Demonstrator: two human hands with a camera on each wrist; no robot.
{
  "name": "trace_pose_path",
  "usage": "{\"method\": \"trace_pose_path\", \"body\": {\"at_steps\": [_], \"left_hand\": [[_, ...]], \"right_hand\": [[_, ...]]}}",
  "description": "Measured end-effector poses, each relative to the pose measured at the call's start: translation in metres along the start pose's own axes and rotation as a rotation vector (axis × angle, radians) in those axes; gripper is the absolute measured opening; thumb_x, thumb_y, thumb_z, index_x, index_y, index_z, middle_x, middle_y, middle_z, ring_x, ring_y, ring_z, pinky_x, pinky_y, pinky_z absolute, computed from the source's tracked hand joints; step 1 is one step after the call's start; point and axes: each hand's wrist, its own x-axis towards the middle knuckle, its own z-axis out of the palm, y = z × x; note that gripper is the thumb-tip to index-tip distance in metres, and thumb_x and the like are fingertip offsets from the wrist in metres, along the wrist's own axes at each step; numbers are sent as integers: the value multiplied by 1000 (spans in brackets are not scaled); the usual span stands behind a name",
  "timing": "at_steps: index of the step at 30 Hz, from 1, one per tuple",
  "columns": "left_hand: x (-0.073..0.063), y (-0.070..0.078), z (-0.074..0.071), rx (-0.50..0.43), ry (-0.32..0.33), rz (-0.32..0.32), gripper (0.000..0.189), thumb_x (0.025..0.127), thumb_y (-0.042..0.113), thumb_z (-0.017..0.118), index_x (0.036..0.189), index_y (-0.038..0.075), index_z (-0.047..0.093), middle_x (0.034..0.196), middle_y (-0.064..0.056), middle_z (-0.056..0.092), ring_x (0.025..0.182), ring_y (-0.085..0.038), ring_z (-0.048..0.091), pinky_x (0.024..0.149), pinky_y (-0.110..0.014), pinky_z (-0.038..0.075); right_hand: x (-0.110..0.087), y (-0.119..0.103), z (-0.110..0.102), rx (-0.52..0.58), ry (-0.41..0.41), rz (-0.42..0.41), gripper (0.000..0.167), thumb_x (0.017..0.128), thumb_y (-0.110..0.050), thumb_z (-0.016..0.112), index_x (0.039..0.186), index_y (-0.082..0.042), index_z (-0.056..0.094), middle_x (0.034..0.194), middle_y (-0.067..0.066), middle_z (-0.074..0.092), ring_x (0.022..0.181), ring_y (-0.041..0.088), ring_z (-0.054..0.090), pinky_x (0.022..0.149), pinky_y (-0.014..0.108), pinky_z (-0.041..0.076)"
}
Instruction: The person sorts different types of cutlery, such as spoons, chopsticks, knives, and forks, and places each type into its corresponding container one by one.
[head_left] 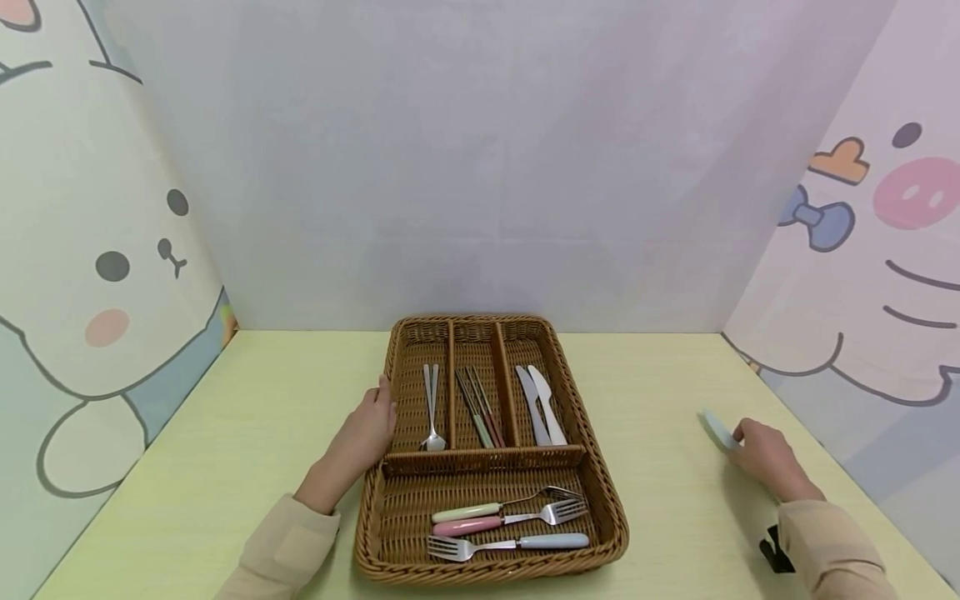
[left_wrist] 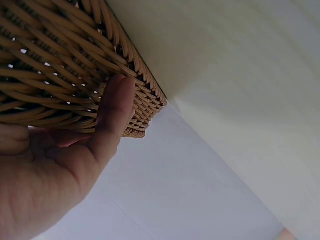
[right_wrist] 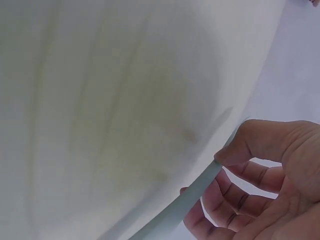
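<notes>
A brown wicker cutlery basket [head_left: 491, 575] with several compartments lies in the middle of the table. At its left side my left hand [head_left: 363, 429] grips the rim. The left wrist view shows the thumb [left_wrist: 117, 102] against the woven outer wall [left_wrist: 60, 65], the other fingers partly hidden behind the rim. Far to the right of the basket, my right hand [head_left: 768, 457] pinches a pale blue knife [head_left: 720, 429], tilted just over the tabletop. In the right wrist view the knife [right_wrist: 185, 202] runs between thumb and fingers, one end cut off by the frame.
Inside the basket, two spoons [head_left: 431, 408] lie at left, chopsticks [head_left: 480, 408] in the middle, two knives [head_left: 542, 404] at right. Several forks [head_left: 487, 523] lie across the front compartment. Cartoon-printed walls [head_left: 862, 292] and a plain back wall [head_left: 487, 167] enclose the pale yellow table [head_left: 285, 375].
</notes>
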Motion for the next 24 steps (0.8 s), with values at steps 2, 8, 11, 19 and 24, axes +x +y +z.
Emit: {"method": "trace_pose_path", "body": {"at_steps": [2, 8, 11, 19, 24], "left_hand": [[0, 0, 0, -3, 1, 0, 49, 96, 10, 40, 134, -18, 27, 114, -33, 51, 58, -20, 55, 47, -27, 44], [0, 1, 0, -6, 6, -3, 49, 96, 9, 40, 134, -19, 28, 114, -33, 51, 63, -25, 59, 50, -30, 47], [-1, 1, 0, -3, 9, -3, 49, 96, 9, 40, 133, -19, 28, 113, -33, 51, 65, -26, 60, 51, -31, 48], [-1, 0, 1, -3, 2, -9, 50, 96, 10, 40, 134, -19, 28, 114, -33, 51, 67, -27, 60, 52, -31, 49], [-1, 0, 0, 3, 3, -7, 50, 96, 10, 40, 134, -19, 28, 114, -33, 51, 70, -31, 61, 55, -33, 50]], "right_hand": [[0, -6, -1, 2, 8, -17, 26, 69, 0, 57, 88, 16, 52, 74, 22, 55, 63, 26, 48, 56, 36, 40], [1, -25, -3, 17, 40, -59, 27, 68, 0, 58, 89, 15, 51, 70, 17, 54, 60, 23, 46, 53, 33, 38], [2, -36, -4, 22, 63, -78, 27, 67, 0, 59, 88, 14, 53, 71, 17, 55, 61, 23, 47, 54, 33, 38], [3, -70, -3, 40, 79, -121, 25, 68, -1, 57, 91, 10, 53, 70, 13, 56, 59, 21, 45, 52, 31, 35], [1, -92, -2, 78, 89, -165, 24, 70, 2, 55, 93, 9, 52, 65, 10, 55, 53, 18, 41, 48, 29, 33]]}}
